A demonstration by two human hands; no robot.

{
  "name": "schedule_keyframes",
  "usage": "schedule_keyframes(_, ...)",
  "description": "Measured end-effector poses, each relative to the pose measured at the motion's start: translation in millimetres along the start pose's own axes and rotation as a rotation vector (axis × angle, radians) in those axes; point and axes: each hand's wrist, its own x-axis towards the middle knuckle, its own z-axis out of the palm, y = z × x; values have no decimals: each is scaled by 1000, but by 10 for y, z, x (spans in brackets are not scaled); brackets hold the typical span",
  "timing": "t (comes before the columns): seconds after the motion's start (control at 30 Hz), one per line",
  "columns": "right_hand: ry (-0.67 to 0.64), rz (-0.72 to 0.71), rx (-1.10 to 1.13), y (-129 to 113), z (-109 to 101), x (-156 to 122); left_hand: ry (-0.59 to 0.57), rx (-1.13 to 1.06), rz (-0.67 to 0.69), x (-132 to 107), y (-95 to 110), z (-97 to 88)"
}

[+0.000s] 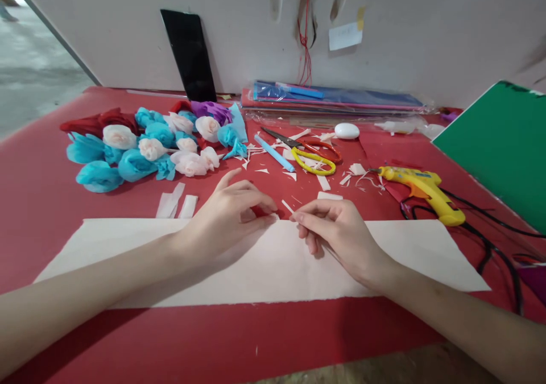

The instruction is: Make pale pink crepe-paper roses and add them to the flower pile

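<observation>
A wide, pale sheet of crepe paper [264,276] lies flat across the red table. My left hand [234,207] is closed in a pinch at the middle of its far edge, where a small bit of paper shows at the fingertips. Just to the right, my right hand [333,230] also pinches at that edge, thumb against forefinger, its other fingers curled below. A narrow gap separates the two pinches. Beyond the left wrist lie short pale paper strips [170,201]. A thin paper sliver [287,206] rests beyond the fingertips.
Blue, white, red and purple paper flowers [136,153] sit at the back left. Scissors [313,159], a light-blue pen [275,153] and paper scraps lie ahead. A yellow glue gun [422,190] with black cable is at right, near a green board [499,151]. A black phone [190,57] leans against the wall.
</observation>
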Motion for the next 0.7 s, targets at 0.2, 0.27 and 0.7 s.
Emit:
schedule_keyframes(0.2,2,4,-4,-6,5,0,5,-8,21,-8,-10,4)
schedule_keyframes(0.27,3,6,-7,-8,6,4,8,-6,28,-11,0,6)
schedule_keyframes(0.7,6,8,-4,-1,13,10,25,17,66,2,34,-22)
